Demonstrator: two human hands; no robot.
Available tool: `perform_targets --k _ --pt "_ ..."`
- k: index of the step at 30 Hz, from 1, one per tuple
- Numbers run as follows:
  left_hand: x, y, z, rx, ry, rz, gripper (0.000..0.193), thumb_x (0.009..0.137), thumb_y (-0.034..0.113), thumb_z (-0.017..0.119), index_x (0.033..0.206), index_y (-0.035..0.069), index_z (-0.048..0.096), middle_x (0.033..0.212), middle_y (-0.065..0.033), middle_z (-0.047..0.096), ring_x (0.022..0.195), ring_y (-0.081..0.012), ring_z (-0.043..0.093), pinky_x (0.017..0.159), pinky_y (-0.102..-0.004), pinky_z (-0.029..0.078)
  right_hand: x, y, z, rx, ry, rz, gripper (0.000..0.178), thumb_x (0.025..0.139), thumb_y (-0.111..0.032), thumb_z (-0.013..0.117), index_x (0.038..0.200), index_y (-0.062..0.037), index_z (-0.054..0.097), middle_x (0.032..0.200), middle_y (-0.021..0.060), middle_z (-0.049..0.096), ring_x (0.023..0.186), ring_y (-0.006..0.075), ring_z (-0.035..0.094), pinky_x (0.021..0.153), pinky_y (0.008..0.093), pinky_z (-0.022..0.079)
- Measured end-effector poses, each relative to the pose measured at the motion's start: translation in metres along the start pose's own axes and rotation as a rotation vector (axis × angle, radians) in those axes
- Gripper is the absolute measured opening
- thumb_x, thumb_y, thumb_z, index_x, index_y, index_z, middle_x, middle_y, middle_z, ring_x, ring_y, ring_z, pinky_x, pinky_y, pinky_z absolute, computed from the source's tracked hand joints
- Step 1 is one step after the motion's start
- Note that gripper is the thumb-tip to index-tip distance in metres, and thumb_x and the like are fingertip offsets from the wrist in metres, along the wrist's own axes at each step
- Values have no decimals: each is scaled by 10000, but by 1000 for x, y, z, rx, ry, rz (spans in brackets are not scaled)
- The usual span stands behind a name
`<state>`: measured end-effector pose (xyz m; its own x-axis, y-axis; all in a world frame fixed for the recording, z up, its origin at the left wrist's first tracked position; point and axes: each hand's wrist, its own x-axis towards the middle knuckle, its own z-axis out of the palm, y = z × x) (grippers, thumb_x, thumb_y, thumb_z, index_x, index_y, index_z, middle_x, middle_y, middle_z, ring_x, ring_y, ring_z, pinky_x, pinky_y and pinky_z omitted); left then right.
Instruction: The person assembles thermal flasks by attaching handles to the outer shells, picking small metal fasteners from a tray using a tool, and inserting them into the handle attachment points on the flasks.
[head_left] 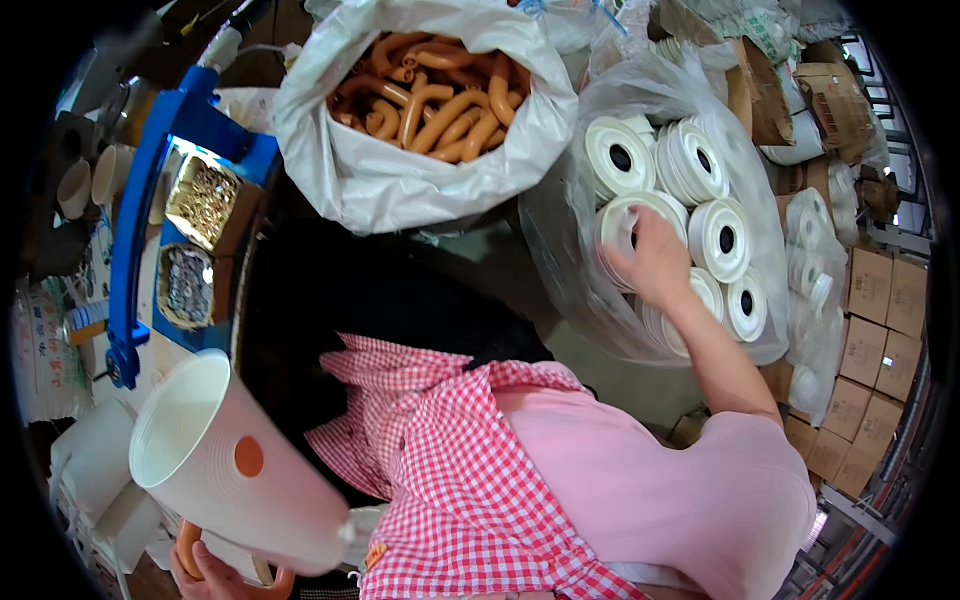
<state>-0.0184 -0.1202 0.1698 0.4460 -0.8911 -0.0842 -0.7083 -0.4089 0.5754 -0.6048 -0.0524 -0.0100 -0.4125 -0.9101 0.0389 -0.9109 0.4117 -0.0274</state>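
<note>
At the lower left, my left hand [212, 578] is closed round an orange-brown curved handle [187, 548] against a tall white plastic pitcher [270, 500]. The pitcher lies tilted, its open mouth towards the upper left, with a round orange spot on its side. To the right, my right hand [652, 255] reaches into a clear plastic bag [560, 235] of stacked round white lids [720, 240] with dark centres. Its fingers are bent and pressed onto the top white lid [612, 222] of one stack; part of their grip is hidden.
A white sack [420, 190] full of orange-brown curved handles [455, 115] stands ahead. On the left are a blue machine frame [140, 220] and boxes of gold-coloured [208, 200] and silver-coloured small metal parts [187, 285]. Cardboard cartons [870, 360] are stacked at far right.
</note>
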Motion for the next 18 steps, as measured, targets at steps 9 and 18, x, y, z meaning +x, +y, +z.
perform_targets --k 9,18 --pt "-54 -1 119 -359 -230 217 274 918 37 627 1187 -17 617 1193 -99 587 1016 -179 586 861 -284 475 17 46 -5 -117 175 29 412 916 -258 670 1245 -11 659 1035 203 616 963 389 602 857 486 472" --pt "-82 -3 105 -473 -183 232 332 841 34 722 1165 -13 668 1230 -219 679 1262 -359 615 989 -401 503 100 -257 -75 1138 97 -968 604 605 -272 937 1100 -4 718 1063 133 624 986 281 599 858 377 482"
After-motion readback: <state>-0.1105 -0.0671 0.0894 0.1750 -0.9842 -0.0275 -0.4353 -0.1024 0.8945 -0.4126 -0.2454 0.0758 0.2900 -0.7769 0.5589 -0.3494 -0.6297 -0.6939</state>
